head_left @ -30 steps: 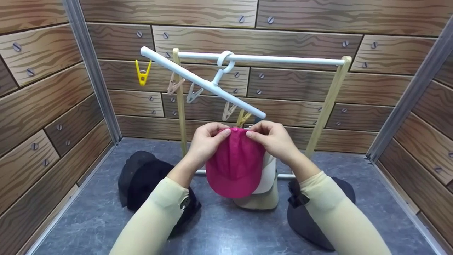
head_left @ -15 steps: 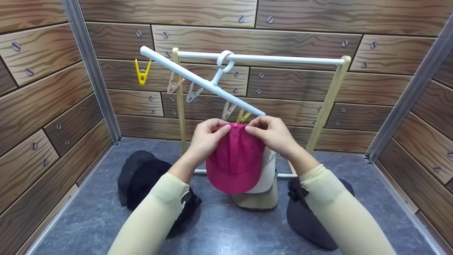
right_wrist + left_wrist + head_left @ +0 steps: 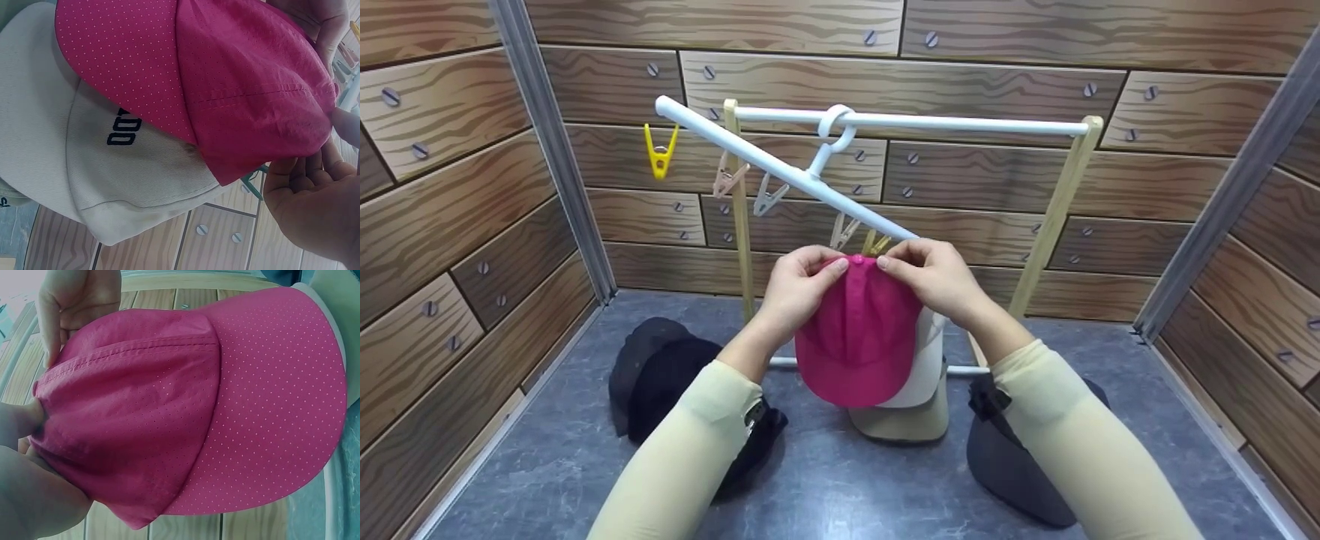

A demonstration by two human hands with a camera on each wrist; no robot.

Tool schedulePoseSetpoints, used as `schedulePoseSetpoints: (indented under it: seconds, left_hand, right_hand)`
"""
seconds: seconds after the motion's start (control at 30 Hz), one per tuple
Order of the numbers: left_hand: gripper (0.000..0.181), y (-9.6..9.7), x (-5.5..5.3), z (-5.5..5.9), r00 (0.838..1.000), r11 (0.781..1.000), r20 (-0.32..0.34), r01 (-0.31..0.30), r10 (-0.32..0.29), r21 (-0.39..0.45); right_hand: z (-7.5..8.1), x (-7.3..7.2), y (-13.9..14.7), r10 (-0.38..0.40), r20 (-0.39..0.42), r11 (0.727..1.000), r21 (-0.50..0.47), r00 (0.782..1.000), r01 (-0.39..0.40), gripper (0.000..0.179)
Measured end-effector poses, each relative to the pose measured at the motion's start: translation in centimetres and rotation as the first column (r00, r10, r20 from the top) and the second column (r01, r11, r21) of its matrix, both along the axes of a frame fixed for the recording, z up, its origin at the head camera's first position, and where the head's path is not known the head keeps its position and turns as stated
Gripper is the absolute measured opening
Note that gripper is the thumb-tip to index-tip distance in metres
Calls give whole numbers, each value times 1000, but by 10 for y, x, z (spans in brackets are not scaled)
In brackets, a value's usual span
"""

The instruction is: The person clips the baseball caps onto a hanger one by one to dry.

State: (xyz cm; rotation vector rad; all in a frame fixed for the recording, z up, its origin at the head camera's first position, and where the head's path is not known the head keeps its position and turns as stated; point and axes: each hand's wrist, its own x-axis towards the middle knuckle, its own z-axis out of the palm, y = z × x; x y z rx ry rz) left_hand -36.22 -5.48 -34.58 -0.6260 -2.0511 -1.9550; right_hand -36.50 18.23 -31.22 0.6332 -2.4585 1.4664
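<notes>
Both hands pinch the crown of a pink baseball cap between thumbs and fingers, the left hand on one side of its top button and the right hand on the other. The brim points down, and white dots show on it in both wrist views. Right above the crown is a yellow clothespin, near the low end of a tilted white hanger. Behind the pink cap are a white cap with dark lettering and a beige cap. What supports those two is hidden.
The hanger hooks over the white bar of a rack with wooden posts. Several other clothespins hang along it, a bright yellow clothespin leftmost. Black caps lie at left, a dark cap at right. Wood-patterned walls surround the grey floor.
The hands have lifted the pink cap slightly, bringing its top nearer the yellow clothespin at the hanger's low end. Their pinch on the crown stays the same.
</notes>
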Motion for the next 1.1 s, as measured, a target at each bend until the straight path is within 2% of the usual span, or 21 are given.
schedulePoseSetpoints:
  seconds: [0.27, 0.47, 0.8, 1.1]
  left_hand:
    - [14, -1, 0, -1, 1000, 1000, -18, -19, 19, -1]
    - [14, -3, -1, -3, 1000, 1000, -18, -25, 25, 5]
    - [13, -5, 0, -5, 1000, 1000, 8, -5, 6, -4]
    - [14, -6, 1, -7, 1000, 1000, 15, 12, -12, -1]
  right_hand:
    - [0, -2, -5, -15, -22, 1000, 9, 1000, 16, 25]
    - [1, -1, -10, -78, -80, 994, 73, 994, 84, 26]
    - [1, -1, -18, -226, -161, 955, 156, 961, 251, 30]
    - [-2, -4, -24, -303, -171, 917, 216, 937, 336, 41]
